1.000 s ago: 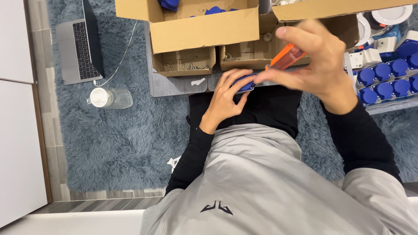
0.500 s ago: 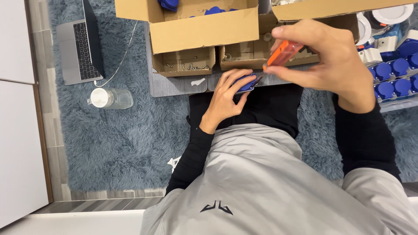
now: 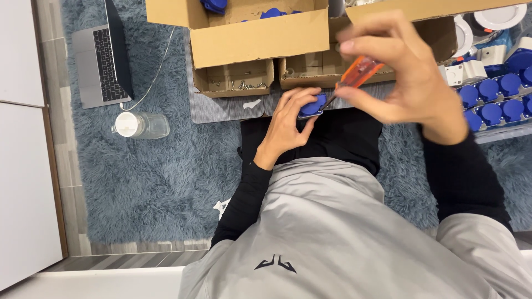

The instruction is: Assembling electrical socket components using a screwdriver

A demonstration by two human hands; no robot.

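We see a blue socket (image 3: 313, 105) at the near edge of a low grey board (image 3: 221, 108), just ahead of the person's lap. The left hand (image 3: 288, 124) is clamped around it, fingers curled over the top and thumb along its right side, so only part of the blue face shows. An orange-handled screwdriver (image 3: 357, 73) slants down from the upper right, its dark shaft meeting the socket's right edge. The right hand (image 3: 402, 72) is closed on the orange handle, pinching it between thumb and fingertips; this hand sits nearer the camera and looks somewhat blurred.

Just beyond the socket lie two shallow cardboard trays: the left tray (image 3: 235, 77) holds small metal screws, and the right tray (image 3: 305, 69) is partly hidden behind the screwdriver. Behind them stands a large open carton (image 3: 260, 39) with blue parts showing inside. To the right we find rows of blue sockets (image 3: 496, 102) lined up, with white round fittings (image 3: 499, 16) farther back.

Well to the left, on the shaggy blue-grey rug (image 3: 138, 182), lies a clear jar (image 3: 141, 125) with a white lid, and past it an open laptop (image 3: 102, 55) with a white cable trailing toward the board.
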